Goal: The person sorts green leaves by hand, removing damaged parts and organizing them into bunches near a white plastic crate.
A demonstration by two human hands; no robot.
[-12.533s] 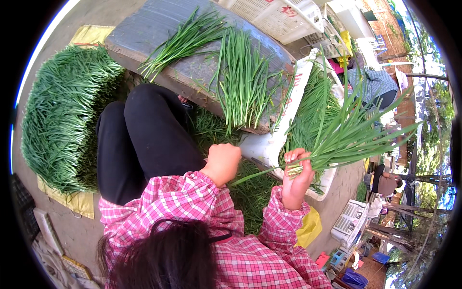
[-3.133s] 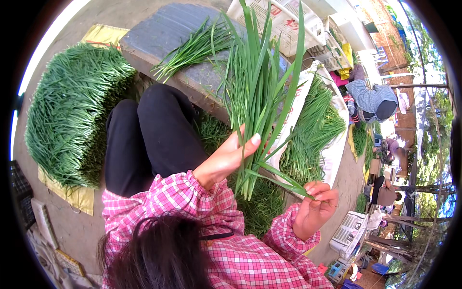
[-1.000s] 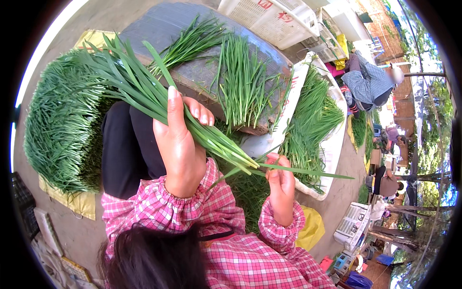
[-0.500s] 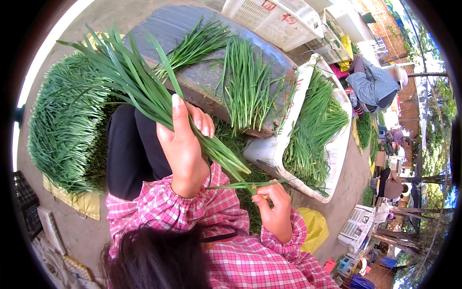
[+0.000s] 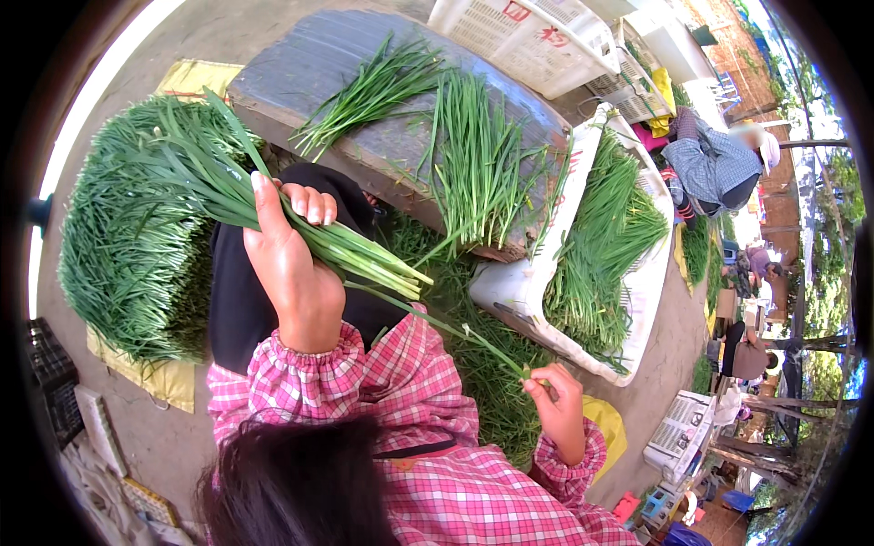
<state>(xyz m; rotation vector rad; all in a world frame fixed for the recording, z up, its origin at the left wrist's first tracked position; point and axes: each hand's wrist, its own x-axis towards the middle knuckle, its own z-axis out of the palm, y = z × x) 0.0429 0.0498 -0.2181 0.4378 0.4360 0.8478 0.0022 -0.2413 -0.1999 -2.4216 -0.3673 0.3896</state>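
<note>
A bunch of garlic chives [image 5: 350,250] is gripped in my left hand [image 5: 289,259], its pale stem ends pointing right and its leaves fanning out to the upper left. Farther right, my right hand [image 5: 557,400] pinches the end of a single long chive stalk [image 5: 455,329]. That stalk stretches up and left to below the bunch. Loose chives [image 5: 478,155] lie in a pile on the dark board [image 5: 300,68] ahead of me, with a smaller pile [image 5: 378,86] left of them. A big stack of chives [image 5: 137,232] stands on the left, under the tips of the held bunch.
A white plastic crate [image 5: 537,296] holding chives stands to the right of the board. Behind it are more white crates [image 5: 523,45]. Chive scraps [image 5: 496,400] cover the ground beneath my hands. A yellow sack [image 5: 605,428] lies near my right sleeve. People sit working at far right.
My left hand has moved left with the bunch, lowering its leaves toward the stack. My right hand has drawn away right and down, pulling the single stalk apart from the bunch.
</note>
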